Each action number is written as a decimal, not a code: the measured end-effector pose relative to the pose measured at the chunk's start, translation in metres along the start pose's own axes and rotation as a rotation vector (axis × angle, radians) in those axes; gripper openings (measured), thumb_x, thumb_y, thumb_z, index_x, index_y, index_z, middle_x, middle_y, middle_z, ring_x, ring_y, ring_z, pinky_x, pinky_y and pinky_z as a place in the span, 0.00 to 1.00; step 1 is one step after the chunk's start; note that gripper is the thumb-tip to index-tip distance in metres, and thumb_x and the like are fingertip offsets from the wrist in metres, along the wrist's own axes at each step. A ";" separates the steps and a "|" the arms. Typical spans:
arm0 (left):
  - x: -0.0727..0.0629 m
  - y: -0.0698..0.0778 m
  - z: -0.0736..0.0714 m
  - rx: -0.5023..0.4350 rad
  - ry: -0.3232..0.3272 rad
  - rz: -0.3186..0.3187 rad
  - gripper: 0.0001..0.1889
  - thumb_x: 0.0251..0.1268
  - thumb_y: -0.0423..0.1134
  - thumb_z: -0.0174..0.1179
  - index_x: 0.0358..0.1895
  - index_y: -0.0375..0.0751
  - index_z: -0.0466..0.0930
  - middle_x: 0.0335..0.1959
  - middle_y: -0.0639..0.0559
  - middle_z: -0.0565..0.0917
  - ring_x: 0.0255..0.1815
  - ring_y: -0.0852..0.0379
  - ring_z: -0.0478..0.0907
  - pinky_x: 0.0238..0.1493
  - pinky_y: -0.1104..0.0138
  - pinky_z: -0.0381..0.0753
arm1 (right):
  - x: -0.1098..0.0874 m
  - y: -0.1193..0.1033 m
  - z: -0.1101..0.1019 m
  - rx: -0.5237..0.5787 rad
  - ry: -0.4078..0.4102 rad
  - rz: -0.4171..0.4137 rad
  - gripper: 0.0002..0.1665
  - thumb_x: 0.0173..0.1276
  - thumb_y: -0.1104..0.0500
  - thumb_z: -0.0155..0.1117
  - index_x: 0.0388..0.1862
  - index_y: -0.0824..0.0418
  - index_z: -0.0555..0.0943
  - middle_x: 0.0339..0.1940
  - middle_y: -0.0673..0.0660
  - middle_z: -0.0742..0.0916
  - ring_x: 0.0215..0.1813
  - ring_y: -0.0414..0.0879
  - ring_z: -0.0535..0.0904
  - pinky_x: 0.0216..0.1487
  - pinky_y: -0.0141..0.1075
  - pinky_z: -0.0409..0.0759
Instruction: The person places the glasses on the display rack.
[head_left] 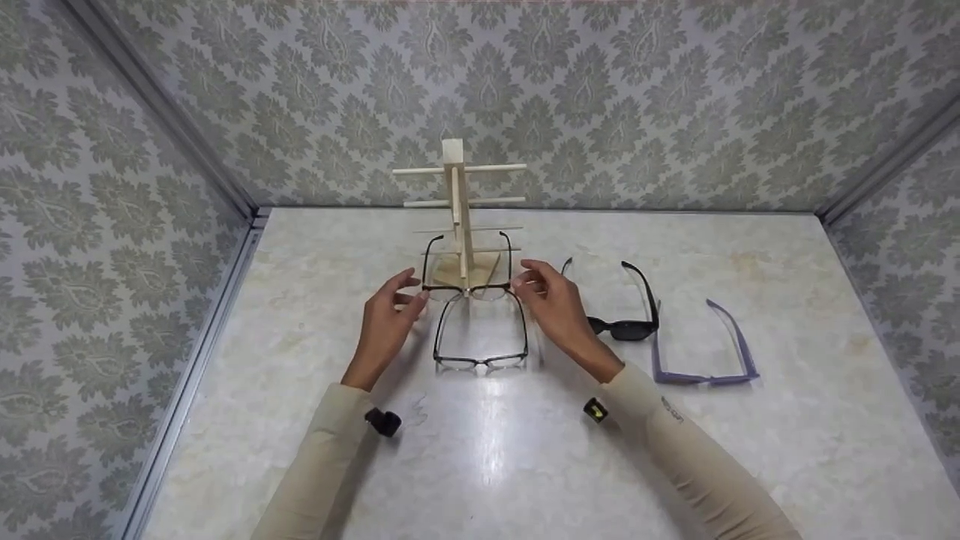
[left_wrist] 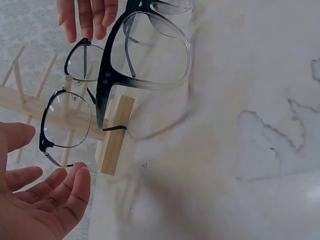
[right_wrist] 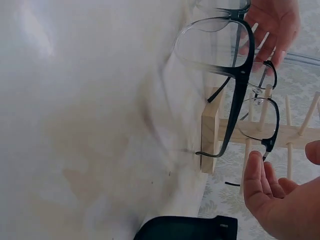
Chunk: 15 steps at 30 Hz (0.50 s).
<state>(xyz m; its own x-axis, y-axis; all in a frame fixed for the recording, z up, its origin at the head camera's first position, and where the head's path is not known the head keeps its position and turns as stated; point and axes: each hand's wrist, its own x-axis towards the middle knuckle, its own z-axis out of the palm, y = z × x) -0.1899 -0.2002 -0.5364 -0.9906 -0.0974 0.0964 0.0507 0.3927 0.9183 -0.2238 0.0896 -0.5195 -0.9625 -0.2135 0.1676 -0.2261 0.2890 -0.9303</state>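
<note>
A pair of half-rimmed glasses (head_left: 442,288) sits on the lowest front peg of a wooden display stand (head_left: 452,152), temples pointing back along both sides of it. To its left, my left hand (head_left: 386,311) has its fingers spread, and the left wrist view shows thumb and fingers apart around the hinge corner. Opposite it is my right hand (head_left: 555,304), its fingertips right at the other hinge and its thumb well away from them in the right wrist view. Dark-framed glasses with clear lower rims (head_left: 480,361) stand on the table just in front, temples toward the stand.
Right of the right hand lie black sunglasses (head_left: 632,330), partly hidden by that hand. Purple-framed glasses (head_left: 705,379) lie farther right on the marbled table (head_left: 480,502). Bare pegs (head_left: 495,167) stick out from the stand's upper part. Patterned walls (head_left: 570,90) enclose the back and sides.
</note>
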 end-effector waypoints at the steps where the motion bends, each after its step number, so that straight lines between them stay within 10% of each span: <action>1: -0.002 0.000 -0.001 0.004 -0.002 0.007 0.30 0.84 0.42 0.65 0.81 0.34 0.72 0.68 0.39 0.84 0.53 0.47 0.88 0.44 0.63 0.88 | -0.002 -0.001 -0.001 -0.003 0.003 -0.003 0.25 0.86 0.57 0.65 0.75 0.67 0.80 0.54 0.60 0.90 0.54 0.53 0.88 0.62 0.50 0.86; 15: -0.032 -0.001 -0.006 0.050 -0.032 0.091 0.28 0.81 0.35 0.67 0.77 0.30 0.75 0.66 0.34 0.84 0.55 0.45 0.86 0.54 0.49 0.88 | -0.032 -0.010 -0.009 0.050 -0.013 -0.009 0.22 0.83 0.61 0.69 0.70 0.68 0.83 0.56 0.63 0.90 0.55 0.54 0.89 0.55 0.37 0.88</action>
<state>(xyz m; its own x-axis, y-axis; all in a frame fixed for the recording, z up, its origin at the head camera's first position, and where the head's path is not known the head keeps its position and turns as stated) -0.1579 -0.2028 -0.5386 -0.9858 -0.0307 0.1651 0.1346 0.4436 0.8861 -0.1922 0.1019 -0.5128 -0.9584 -0.2278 0.1718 -0.2263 0.2406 -0.9439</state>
